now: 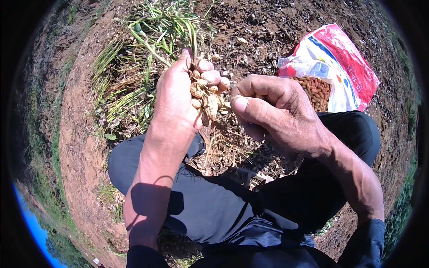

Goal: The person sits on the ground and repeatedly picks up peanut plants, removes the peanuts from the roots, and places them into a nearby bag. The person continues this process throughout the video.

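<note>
Tan, knobbly peanut pods (211, 106) lie clustered within the curled left hand (175, 91), long axis running near-to-far; just rightward, the right hand (282, 107) pinches closed, its content hardly visible.

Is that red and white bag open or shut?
Open: the bag has a gap on its near side, where brown peanuts show.

Peanut pods (211, 106) in left hand (177, 91)
</note>
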`<state>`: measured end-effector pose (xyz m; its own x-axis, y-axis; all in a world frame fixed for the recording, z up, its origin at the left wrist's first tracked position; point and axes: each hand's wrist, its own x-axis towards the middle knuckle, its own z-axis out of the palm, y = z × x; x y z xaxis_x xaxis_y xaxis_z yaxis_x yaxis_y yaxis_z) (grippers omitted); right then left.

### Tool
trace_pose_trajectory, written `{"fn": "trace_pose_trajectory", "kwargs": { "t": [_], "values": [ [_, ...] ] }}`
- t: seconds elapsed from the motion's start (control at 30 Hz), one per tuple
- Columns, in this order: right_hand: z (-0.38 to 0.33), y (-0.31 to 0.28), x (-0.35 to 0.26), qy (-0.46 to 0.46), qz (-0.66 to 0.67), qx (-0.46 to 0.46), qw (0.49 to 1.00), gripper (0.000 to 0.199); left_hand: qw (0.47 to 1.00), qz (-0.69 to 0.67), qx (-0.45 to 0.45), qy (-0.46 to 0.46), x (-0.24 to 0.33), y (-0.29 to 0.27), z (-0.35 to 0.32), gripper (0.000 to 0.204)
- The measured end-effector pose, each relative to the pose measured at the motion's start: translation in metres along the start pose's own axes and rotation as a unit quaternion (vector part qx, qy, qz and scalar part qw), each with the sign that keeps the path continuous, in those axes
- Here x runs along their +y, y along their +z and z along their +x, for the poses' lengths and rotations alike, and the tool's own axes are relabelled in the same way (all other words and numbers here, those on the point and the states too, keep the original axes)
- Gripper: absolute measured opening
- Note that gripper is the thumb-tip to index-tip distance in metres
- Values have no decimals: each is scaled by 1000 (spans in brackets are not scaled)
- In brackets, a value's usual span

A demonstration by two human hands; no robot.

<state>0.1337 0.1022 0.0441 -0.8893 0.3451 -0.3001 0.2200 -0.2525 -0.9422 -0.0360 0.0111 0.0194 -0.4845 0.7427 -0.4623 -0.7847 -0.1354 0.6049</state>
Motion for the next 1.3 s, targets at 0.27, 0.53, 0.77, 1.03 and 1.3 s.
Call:
{"fn": "trace_pose_trajectory", "kwargs": {
  "t": [0.27,0.53,0.77,1.03,1.3],
  "values": [
    [-1,4,-5,-43,41,67,996,28,988,142,27,61,-9,5,-5,38],
    [11,7,26,-314,-285,127,897,26,969,221,11,109,-25,29,-15,45],
    [10,1,28,-334,-337,131,871,28,980,197,-5,37,-23,25,-20,24],
    [14,6,32,-336,-381,165,846,14,979,196,17,47,-27,16,-14,25],
    [5,7,21,-303,-263,152,903,12,960,254,7,117,-24,13,-19,19]
  ]
}}
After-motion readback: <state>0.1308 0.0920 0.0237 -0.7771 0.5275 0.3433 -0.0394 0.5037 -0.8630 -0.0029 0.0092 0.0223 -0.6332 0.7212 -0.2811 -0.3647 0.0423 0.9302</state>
